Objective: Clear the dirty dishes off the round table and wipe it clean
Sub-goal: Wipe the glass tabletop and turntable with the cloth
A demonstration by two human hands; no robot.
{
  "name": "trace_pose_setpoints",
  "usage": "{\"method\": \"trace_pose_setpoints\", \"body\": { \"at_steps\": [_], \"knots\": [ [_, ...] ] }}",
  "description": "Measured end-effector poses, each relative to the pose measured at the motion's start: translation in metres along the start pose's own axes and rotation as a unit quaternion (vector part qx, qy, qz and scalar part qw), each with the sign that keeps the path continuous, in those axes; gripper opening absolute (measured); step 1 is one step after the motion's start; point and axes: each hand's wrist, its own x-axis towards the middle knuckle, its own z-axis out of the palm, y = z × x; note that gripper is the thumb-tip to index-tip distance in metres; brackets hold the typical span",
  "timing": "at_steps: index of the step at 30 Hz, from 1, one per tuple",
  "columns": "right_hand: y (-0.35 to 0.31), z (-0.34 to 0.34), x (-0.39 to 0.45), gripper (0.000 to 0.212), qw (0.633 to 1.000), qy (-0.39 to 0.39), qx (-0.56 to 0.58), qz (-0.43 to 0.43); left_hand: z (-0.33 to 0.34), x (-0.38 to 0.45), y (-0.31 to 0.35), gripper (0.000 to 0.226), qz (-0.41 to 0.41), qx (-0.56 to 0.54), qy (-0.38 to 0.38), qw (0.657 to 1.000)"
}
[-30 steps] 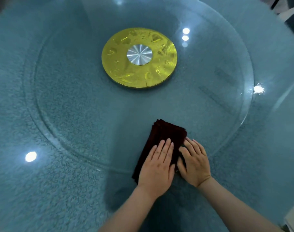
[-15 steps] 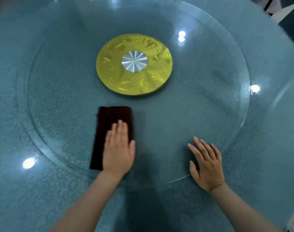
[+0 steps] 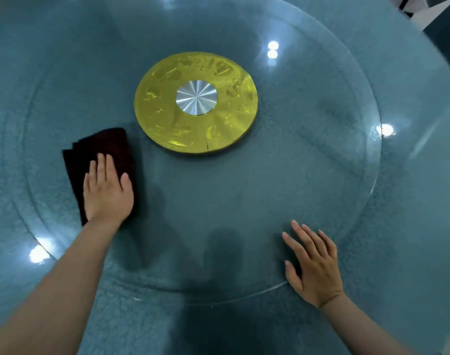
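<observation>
A folded dark maroon cloth [image 3: 101, 147] lies flat on the round glass turntable [image 3: 270, 180], left of its gold centre disc [image 3: 193, 129]. My left hand [image 3: 106, 190] presses flat on the cloth's near half, fingers straight and together. My right hand [image 3: 314, 265] rests palm down on the turntable's near right rim, fingers spread, holding nothing. The turntable sits on a blue-green round table [image 3: 411, 226]. No dishes are in view.
The gold disc has a silver hub [image 3: 196, 97] in its middle. Ceiling lights reflect as bright spots on the glass. Past the table's far right edge a dark and white object [image 3: 439, 19] shows.
My left hand has slid the cloth from in front of me to the left and then farther away. My right hand came off the cloth and now lies on the glass rim.
</observation>
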Motion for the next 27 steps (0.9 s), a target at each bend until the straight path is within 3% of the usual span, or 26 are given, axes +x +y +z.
{"method": "trace_pose_setpoints", "body": {
  "at_steps": [2,5,9,12,14,18,22,24,27],
  "knots": [
    [0.0,0.001,0.0,0.05,1.0,0.005,0.0,0.0,0.003,0.009,0.026,0.063,-0.008,0.001,0.004,1.0],
    [0.001,0.0,0.0,0.05,1.0,0.004,0.0,0.006,0.019,-0.03,0.088,0.066,0.141,0.032,0.015,0.989],
    [0.0,-0.001,0.0,0.05,1.0,-0.013,-0.006,0.01,0.041,-0.139,0.166,0.066,0.407,0.036,-0.043,0.912],
    [0.0,-0.002,0.0,0.05,1.0,-0.021,-0.004,0.016,0.04,-0.149,0.175,0.062,0.484,0.043,-0.096,0.869],
    [0.001,-0.002,0.0,0.048,1.0,-0.013,0.003,0.015,0.038,-0.108,0.159,0.064,0.444,0.037,-0.07,0.892],
    [0.0,-0.003,-0.001,0.049,1.0,-0.006,0.01,0.009,0.02,0.025,0.093,0.067,0.208,0.046,-0.005,0.977],
    [0.001,-0.003,0.0,0.049,1.0,-0.007,0.009,0.008,-0.005,0.101,0.086,0.063,0.019,0.025,-0.03,0.999],
    [0.001,-0.003,0.0,0.05,1.0,-0.01,0.008,0.007,0.002,0.096,0.131,0.064,0.03,0.023,-0.018,0.999],
    [0.001,-0.001,0.0,0.052,1.0,-0.016,0.006,0.011,0.028,0.046,0.214,0.069,0.203,0.018,-0.031,0.978]
  ]
}}
